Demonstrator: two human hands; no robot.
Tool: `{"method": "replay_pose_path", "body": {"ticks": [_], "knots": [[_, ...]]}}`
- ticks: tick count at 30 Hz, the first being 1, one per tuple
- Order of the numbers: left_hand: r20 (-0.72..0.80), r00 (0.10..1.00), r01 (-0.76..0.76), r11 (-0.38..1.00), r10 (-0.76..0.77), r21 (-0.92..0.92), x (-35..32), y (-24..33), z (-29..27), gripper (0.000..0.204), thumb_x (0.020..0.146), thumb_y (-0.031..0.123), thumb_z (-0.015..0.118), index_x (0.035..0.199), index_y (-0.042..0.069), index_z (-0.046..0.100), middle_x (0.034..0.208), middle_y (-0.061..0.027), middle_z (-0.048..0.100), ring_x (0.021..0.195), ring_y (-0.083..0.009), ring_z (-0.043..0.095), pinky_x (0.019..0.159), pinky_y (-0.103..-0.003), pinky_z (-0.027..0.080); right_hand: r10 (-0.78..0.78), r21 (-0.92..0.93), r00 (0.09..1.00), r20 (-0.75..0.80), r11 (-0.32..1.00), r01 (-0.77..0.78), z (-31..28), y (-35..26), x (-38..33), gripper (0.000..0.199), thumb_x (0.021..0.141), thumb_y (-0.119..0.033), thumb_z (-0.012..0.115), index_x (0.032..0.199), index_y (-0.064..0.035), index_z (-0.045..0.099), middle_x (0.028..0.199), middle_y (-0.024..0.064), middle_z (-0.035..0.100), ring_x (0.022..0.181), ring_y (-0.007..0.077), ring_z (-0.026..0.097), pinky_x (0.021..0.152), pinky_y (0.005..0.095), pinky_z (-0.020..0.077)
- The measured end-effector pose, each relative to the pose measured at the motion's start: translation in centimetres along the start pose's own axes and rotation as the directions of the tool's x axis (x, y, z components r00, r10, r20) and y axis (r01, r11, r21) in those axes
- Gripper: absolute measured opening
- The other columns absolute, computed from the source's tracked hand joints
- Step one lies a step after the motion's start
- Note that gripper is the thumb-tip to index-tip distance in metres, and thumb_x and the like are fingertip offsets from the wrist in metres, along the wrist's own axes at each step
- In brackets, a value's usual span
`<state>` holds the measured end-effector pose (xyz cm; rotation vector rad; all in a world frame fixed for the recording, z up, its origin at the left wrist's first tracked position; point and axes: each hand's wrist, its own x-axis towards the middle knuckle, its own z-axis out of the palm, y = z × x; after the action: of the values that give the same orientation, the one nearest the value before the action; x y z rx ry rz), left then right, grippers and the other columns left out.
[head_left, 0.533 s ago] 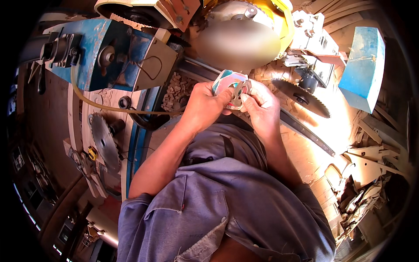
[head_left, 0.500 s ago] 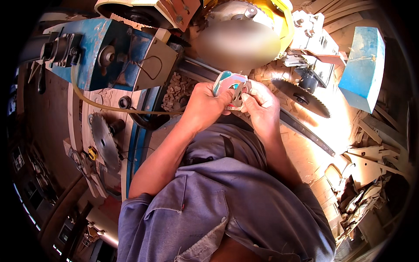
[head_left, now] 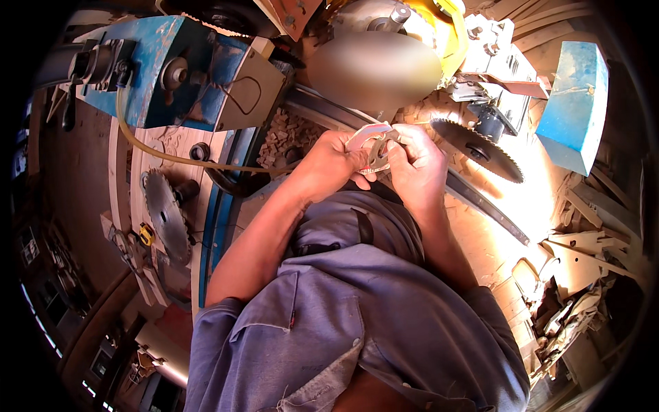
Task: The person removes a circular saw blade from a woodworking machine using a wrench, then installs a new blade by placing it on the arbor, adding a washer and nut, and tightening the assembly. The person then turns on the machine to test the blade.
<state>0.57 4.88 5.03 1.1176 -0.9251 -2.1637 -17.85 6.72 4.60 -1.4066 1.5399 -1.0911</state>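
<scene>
Both of my hands meet in front of my chest over a small object (head_left: pixel 374 147) that is pale, flat and partly metal; its exact kind is unclear. My left hand (head_left: pixel 334 163) grips it from the left side, fingers curled around it. From the right, the fingertips of my right hand (head_left: pixel 417 165) pinch and work at the same object. Much of it is hidden under my fingers. Just to the right of my hands lies a round toothed saw blade (head_left: pixel 475 149) mounted on a machine.
A blue machine body (head_left: pixel 154 69) with a tan hose (head_left: pixel 171 158) stands at the left. A loose saw blade (head_left: pixel 165 216) rests on a board below it. A blue block (head_left: pixel 573 110) sits at the right, with wood scraps (head_left: pixel 576 275) beneath. Small wood offcuts (head_left: pixel 285 137) pile near my left hand.
My hands have turned the small object a little; its blue-green face no longer shows and a pale curved edge is on top. Both hands stay in place.
</scene>
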Motion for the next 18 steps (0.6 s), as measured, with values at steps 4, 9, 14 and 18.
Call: {"method": "replay_pose_path", "body": {"ticks": [4, 9, 14, 18], "knots": [[-0.085, 0.996, -0.007, 1.000, 0.006, -0.012, -0.2, 0.8, 1.3, 0.028, 0.105, 0.009, 0.051, 0.129, -0.002, 0.060, 0.095, -0.0107, 0.069, 0.076, -0.0165, 0.067, 0.069, -0.031, 0.060, 0.120, 0.099, 0.992, -0.048, 0.988, -0.115, -0.4, -0.5, 0.2, 0.014, 0.089, 0.000, 0.068, 0.103, 0.0012, 0.069, 0.076, 0.0076, 0.071, 0.062, 0.0075, 0.062, 0.057, 0.0278, 0.0502], [-0.029, 0.999, -0.038, 0.994, 0.035, -0.104, -0.1, 0.7, 1.0, 0.048, 0.100, 0.003, 0.056, 0.147, 0.002, 0.045, 0.115, -0.0133, 0.069, 0.089, -0.0210, 0.071, 0.075, -0.032, 0.061, 0.295, 0.119, 0.955, 0.041, 0.947, -0.297, -1.6, -1.8, 0.8, 0.007, 0.089, -0.001, 0.070, 0.095, 0.0028, 0.070, 0.079, 0.0055, 0.070, 0.069, 0.0047, 0.060, 0.061, 0.0246, 0.0500], [0.064, 0.997, -0.038, 0.974, 0.053, -0.224, 0.0, 0.3, 0.9, 0.063, 0.087, -0.014, 0.052, 0.148, 0.001, 0.043, 0.123, -0.0134, 0.066, 0.096, -0.0236, 0.071, 0.080, -0.035, 0.061, 0.333, 0.341, 0.930, 0.156, 0.866, -0.367, -1.2, -1.5, 0.7, 0.004, 0.089, 0.004, 0.069, 0.092, 0.0051, 0.068, 0.078, 0.0069, 0.070, 0.069, 0.0065, 0.062, 0.057, 0.0251, 0.0496], [0.095, 0.990, -0.078, 0.958, 0.108, -0.276, -0.1, 0.2, 1.0, 0.054, 0.091, -0.008, 0.057, 0.143, 0.001, 0.048, 0.121, -0.0125, 0.067, 0.098, -0.0221, 0.070, 0.079, -0.034, 0.061, 0.237, 0.245, 0.968, 0.086, 0.936, -0.251, 0.1, -0.7, -0.2, 0.008, 0.090, 0.008, 0.065, 0.098, 0.0057, 0.066, 0.083, 0.0073, 0.069, 0.070, 0.0086, 0.063, 0.057, 0.0262, 0.0506]]}}
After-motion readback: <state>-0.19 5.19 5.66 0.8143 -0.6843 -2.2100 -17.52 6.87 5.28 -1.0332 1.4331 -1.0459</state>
